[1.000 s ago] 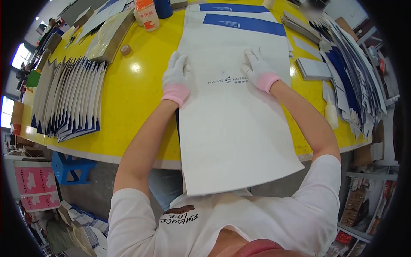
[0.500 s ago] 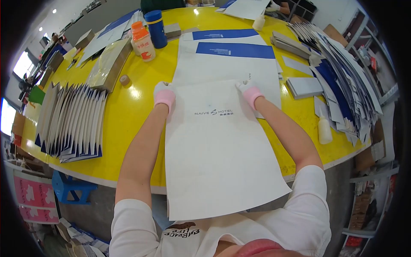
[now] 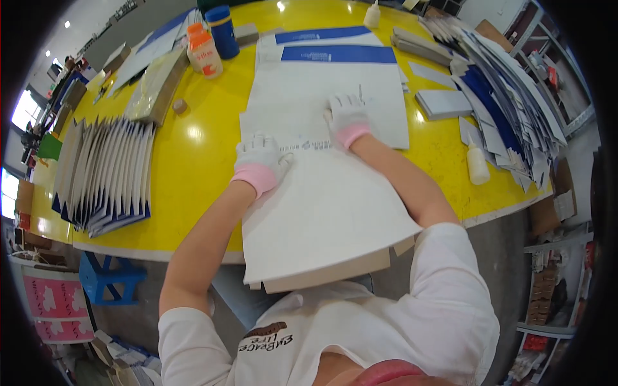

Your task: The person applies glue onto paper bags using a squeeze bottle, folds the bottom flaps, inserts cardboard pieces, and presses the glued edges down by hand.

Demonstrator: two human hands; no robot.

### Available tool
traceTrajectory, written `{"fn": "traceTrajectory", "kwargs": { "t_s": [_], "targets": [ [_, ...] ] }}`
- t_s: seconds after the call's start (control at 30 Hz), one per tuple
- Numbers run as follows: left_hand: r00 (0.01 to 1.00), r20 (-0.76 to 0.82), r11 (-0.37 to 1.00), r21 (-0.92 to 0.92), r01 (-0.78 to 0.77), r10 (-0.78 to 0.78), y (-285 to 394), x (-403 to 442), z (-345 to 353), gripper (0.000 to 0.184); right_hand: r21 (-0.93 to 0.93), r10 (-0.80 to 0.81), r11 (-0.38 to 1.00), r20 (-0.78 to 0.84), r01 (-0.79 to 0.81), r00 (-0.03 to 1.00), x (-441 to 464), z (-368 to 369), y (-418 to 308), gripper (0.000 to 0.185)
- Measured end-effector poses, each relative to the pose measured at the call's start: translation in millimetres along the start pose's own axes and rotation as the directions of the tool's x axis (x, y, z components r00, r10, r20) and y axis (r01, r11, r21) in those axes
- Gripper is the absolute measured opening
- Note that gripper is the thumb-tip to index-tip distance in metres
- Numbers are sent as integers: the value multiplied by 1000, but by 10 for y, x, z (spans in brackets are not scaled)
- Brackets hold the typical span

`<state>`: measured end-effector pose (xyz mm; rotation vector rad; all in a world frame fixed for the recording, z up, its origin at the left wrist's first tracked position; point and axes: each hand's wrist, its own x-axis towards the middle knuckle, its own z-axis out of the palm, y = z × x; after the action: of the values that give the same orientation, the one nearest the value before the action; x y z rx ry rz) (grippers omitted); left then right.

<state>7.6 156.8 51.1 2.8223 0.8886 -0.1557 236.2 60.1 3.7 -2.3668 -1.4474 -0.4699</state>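
A large white paper sheet [image 3: 322,212] lies in front of me, its near end hanging past the table edge toward my shirt. Its small printed hotel logo [image 3: 306,146] appears upside down to me. In a white glove with a pink cuff, my left hand [image 3: 261,157] rests on the sheet's left side, fingers spread. My right hand [image 3: 347,116], gloved alike, lies farther up and to the right, fingers stretched out on the paper. Beyond it are white sheets with blue bands [image 3: 341,55]. Brownish board flaps [image 3: 328,275] show beneath the near edge.
On the yellow table [image 3: 199,206], a row of folded bags [image 3: 106,174] stands left. An orange-capped bottle [image 3: 205,51] and blue canister [image 3: 223,32] are at the back left. At right are a glue bottle [image 3: 477,161], a small card stack [image 3: 444,104] and piled folded sheets [image 3: 508,109].
My hands have let go of the sheet's far corners and now lie flat on paper. The logo, upright before, is upside down and farther away. Board flaps now show at the near edge.
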Motion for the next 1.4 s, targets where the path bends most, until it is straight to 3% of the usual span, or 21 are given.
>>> {"fn": "traceTrajectory", "kwargs": {
  "t_s": [0.03,0.07,0.17,0.27,0.37,0.47,0.57,0.67,0.7,0.77,0.8,0.87,0.9,0.93,1.07,1.2,1.3,1.4],
  "targets": [
    [1000,8,1000,4,4,-4,55,-209,30,69,43,-14,999,288,2,958,99,-222,-23,73],
    [1000,13,1000,6,9,-9,85,-346,93,75,82,-42,997,549,-4,835,110,-318,-48,76],
    [995,-97,995,89,42,-33,169,-511,326,85,-69,15,997,514,24,857,-250,-249,-180,83],
    [977,-212,994,102,42,-19,147,-486,452,83,-42,-10,998,701,55,713,-594,-697,-302,89],
    [976,-215,995,87,43,-23,174,-511,423,82,-9,-28,999,727,51,686,-1132,-1008,-366,86],
    [946,-320,994,104,-22,54,140,-688,636,80,-5,-73,996,576,93,814,-1706,-1071,-336,84],
    [929,-325,982,-1,-188,177,226,-1276,670,74,47,-181,983,470,180,864,-2066,-1159,-217,78],
    [899,-286,937,-17,-350,331,133,-1740,701,69,175,-311,950,436,260,844,-2092,-1242,-3,69],
    [863,-287,892,-55,-449,417,2,-1754,631,58,300,-339,929,461,215,820,-2021,-1272,111,67],
    [857,-149,814,-268,-515,493,-354,-1609,401,46,523,-408,846,505,105,760,-1846,-1327,324,63],
    [847,-100,761,-394,-516,523,-529,-1542,241,43,533,-445,835,511,135,736,-1862,-1310,352,63],
    [813,-57,749,-355,-559,580,-749,-1392,184,46,506,-506,829,498,237,704,-1808,-1315,433,64],
    [782,-41,706,-405,-582,621,-756,-1395,76,56,520,-507,824,499,225,703,-1759,-1432,376,67],
    [759,-17,710,-342,-616,651,-774,-1364,74,65,534,-508,818,497,213,704,-1743,-1531,296,69],
    [789,14,721,-415,-555,615,-687,-1422,-66,67,515,-450,838,463,182,764,-1862,-1435,260,70],
    [843,-234,797,-280,-535,484,-590,-1556,314,55,400,-417,878,370,263,830,-2031,-1362,137,63],
    [803,-389,823,-166,-544,452,-521,-1650,404,38,311,-443,884,322,349,836,-2161,-1343,123,55],
    [757,-433,814,-85,-575,489,-503,-1653,379,38,275,-513,848,212,453,832,-2140,-1273,169,50]
  ]
}}
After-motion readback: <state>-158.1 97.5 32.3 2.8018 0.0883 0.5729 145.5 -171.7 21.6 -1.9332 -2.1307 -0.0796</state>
